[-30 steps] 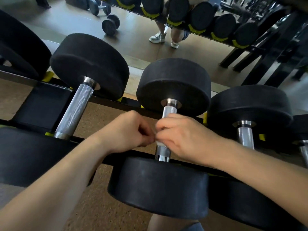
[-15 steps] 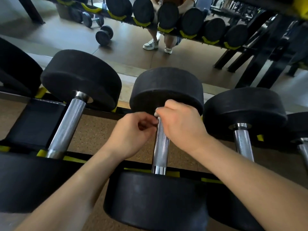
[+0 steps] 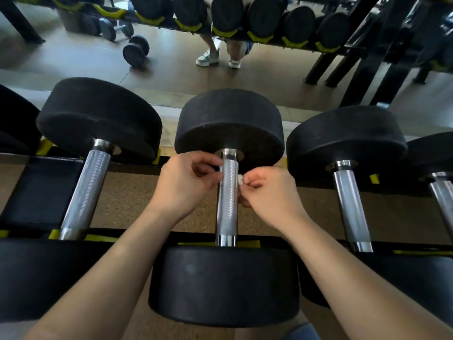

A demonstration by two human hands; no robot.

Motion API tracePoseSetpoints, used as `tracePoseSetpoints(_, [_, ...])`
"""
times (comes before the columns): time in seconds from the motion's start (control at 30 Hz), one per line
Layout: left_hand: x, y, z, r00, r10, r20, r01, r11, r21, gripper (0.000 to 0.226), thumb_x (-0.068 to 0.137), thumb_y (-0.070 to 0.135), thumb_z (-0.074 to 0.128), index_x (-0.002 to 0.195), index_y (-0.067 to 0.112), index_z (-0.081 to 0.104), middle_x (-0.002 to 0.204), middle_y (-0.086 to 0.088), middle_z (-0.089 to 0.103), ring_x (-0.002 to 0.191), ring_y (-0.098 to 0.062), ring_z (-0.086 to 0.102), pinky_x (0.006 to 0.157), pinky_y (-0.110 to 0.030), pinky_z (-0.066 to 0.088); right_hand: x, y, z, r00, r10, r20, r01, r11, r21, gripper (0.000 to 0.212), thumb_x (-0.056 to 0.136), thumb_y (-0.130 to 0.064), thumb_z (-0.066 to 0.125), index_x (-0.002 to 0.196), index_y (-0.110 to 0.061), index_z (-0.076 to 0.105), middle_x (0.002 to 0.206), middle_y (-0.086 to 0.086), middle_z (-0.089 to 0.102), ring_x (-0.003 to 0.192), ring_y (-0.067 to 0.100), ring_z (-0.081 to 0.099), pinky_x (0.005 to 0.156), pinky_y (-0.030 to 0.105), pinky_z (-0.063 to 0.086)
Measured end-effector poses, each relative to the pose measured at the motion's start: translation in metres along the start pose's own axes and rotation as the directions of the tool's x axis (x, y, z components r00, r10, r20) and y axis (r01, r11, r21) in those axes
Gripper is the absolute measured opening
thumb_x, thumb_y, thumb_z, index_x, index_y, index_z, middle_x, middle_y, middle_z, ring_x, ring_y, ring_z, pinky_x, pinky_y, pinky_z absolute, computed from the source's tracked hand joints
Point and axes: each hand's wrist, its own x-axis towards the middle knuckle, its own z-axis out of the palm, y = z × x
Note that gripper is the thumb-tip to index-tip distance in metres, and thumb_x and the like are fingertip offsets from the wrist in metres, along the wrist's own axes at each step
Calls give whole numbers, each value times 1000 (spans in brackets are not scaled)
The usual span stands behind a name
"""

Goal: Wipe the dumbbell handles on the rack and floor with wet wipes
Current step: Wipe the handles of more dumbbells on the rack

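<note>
The right hand (image 3: 267,190) pinched a small white wipe (image 3: 240,179) between thumb and forefinger, right against the right side of the steel handle (image 3: 226,207) of the middle dumbbell (image 3: 230,123), toward its far end. Across the handle from those fingertips, the left hand (image 3: 186,180) had its fingers curled close against the handle's left side; whether they gripped anything could not be told. The dumbbell lay on the rack (image 3: 41,190), its far weight just beyond the fingers.
</note>
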Motion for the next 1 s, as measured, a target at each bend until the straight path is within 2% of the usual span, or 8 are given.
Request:
tracePoseSetpoints(0.17, [3, -2, 1, 1000, 28, -6, -28, 1000, 1, 23, 77, 12, 79, 85, 32, 70, 71, 8, 71, 72, -5, 67, 74, -28, 55, -23, -5, -13, 974, 82, 213, -86, 996, 9, 20, 84, -15, 72, 70, -27, 65, 64, -6, 70, 59, 0, 67, 62, 19, 55])
tracePoseSetpoints(0.3, [2, -3, 0, 999, 51, 1, -51, 998, 21, 22, 77, 14, 79, 85, 32, 69, 74, 7, 70, 72, -8, 66, 75, -30, 56, -6, -13, -13, 1000, -8, -25, 8, 1000, -13, 12, 85, -16, 71, 82, -27, 67, 78, -6, 70, 68, 3, 68, 69, 25, 58])
tracePoseSetpoints(0.43, [2, -1, -2, 998, 57, 10, -57, 997, 44, 20, 78, 15, 78, 89, 30, 70, 75, 7, 70, 73, -4, 65, 77, -30, 56, -14, -13, -6, 933, 151, 327, -15, 924, -383, 17, 79, -12, 72, 67, -23, 68, 74, -5, 66, 71, 9, 65, 72, 31, 59])
tracePoseSetpoints(0.5, [2, 0, -1, 998, 58, 18, -59, 997, 49, 20, 78, 15, 78, 89, 30, 70, 74, 8, 70, 70, 1, 63, 74, -26, 53, -17, -13, -8, 908, 186, 375, -15, 909, -416, 16, 77, -10, 71, 64, -19, 70, 71, -3, 66, 69, 10, 64, 68, 30, 58])
tracePoseSetpoints(0.67, [4, 0, -3, 998, 51, 24, -52, 996, 67, 20, 78, 16, 78, 90, 29, 70, 74, 9, 71, 71, 0, 65, 75, -25, 55, -19, -15, -13, 917, 203, 343, -101, 951, -294, 10, 72, -11, 75, 64, -15, 74, 59, -3, 69, 60, 5, 66, 70, 32, 59])
tracePoseSetpoints(0.77, [3, -1, -3, 998, 41, 38, -42, 999, 24, 20, 78, 14, 78, 90, 28, 71, 73, 7, 71, 72, -3, 67, 76, -26, 55, -20, -18, -19, 958, 122, 258, -90, 987, -134, 7, 72, -13, 77, 70, -20, 73, 64, -4, 70, 60, 2, 66, 66, 26, 58])
tracePoseSetpoints(0.87, [2, -2, -4, 999, 14, 47, -13, 1000, -10, 21, 77, 12, 79, 90, 26, 72, 74, 3, 71, 72, -10, 68, 74, -30, 57, -9, -18, -17, 994, -63, 84, 74, 989, -128, 11, 77, -18, 76, 82, -25, 70, 70, -11, 66, 64, -3, 62, 63, 14, 51])
tracePoseSetpoints(1.0, [-1, 2, -10, 990, -18, 137, 20, 1000, -14, 30, 75, 7, 80, 98, 25, 70, 78, 1, 72, 75, -15, 69, 73, -29, 58, -8, -11, -11, 983, -165, 82, 175, 975, -135, 11, 77, -26, 77, 85, -27, 69, 76, -14, 63, 70, -1, 61, 63, 13, 49])
